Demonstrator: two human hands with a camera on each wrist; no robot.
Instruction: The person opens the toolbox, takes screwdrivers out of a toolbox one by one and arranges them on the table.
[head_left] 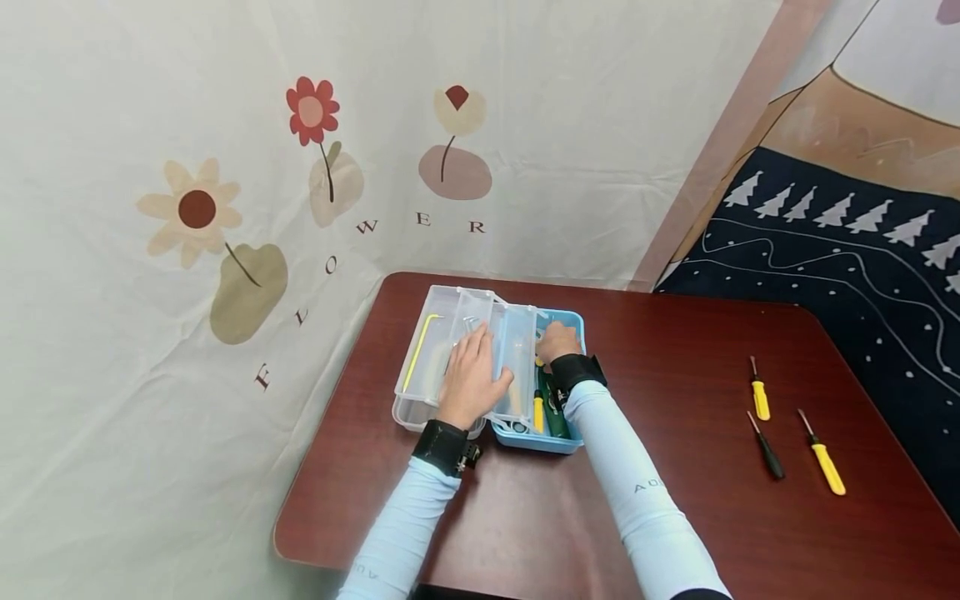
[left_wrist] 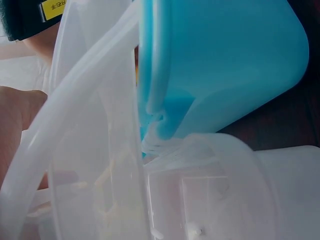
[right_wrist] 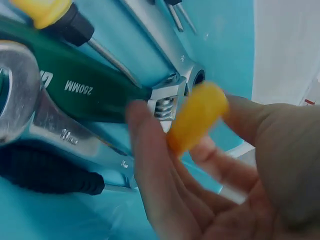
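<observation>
My left hand [head_left: 468, 379] rests on a translucent plastic tray [head_left: 517, 325], fingers extended and thumb spread. This tray is hinged to a light-blue toolbox [head_left: 542, 445], and both stand on the table. Down inside the box is my right hand [head_left: 558, 341], pinching a short yellow-orange handle [right_wrist: 199, 116] between thumb and fingers; the rest of that tool is hidden. Beside the fingers lie a green-handled adjustable wrench [right_wrist: 82, 87], a combination wrench [right_wrist: 82, 140], a yellow-and-black screwdriver [right_wrist: 65, 20] and a black-handled tool [right_wrist: 50, 170].
Left of the box lies its clear lid [head_left: 408, 410], with a yellow L-shaped key [head_left: 420, 352] showing through. At the right of the brown table [head_left: 660, 517] lie two yellow screwdrivers [head_left: 761, 401] and a black one [head_left: 770, 457]. A printed cloth [head_left: 570, 167] hangs behind.
</observation>
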